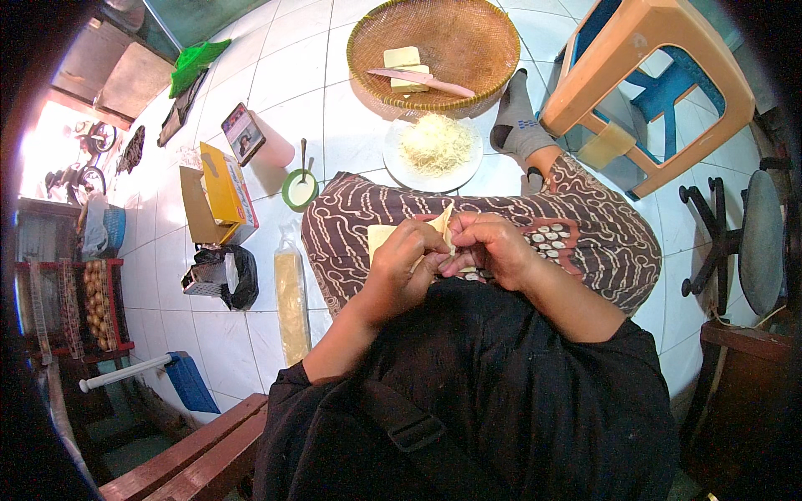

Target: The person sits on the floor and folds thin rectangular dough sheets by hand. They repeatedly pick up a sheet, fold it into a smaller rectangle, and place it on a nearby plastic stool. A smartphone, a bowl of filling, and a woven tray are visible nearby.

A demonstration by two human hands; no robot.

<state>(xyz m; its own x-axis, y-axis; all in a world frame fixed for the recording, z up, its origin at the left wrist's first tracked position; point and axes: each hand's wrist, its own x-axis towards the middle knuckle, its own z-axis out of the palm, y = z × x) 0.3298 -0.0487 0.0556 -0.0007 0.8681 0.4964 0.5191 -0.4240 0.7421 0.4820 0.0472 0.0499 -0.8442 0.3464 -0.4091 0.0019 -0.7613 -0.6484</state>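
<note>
Above my lap, a thin pale-yellow pastry sheet point(380, 238) is pinched between both hands, with part of it folded up. My left hand point(405, 259) has its fingers closed on the left part. Facing it, my right hand point(493, 244) pinches the raised edge; the fingertips nearly meet and hide the middle of the sheet. Beyond my crossed legs is a white plate point(393, 167) heaped with pale shreds point(437, 144) that look like grated cheese. To the left, a small green-rimmed bowl point(299, 190) holds white paste and a spoon point(309, 165).
A woven basket point(451, 33) holds pale blocks point(403, 58) and a pink-handled knife point(434, 82). At left are a propped phone point(243, 134), a yellow box point(230, 188), a metal grater point(203, 280) and a long clear pack of pale sheets point(291, 292). A plastic stool point(668, 33) stands at right.
</note>
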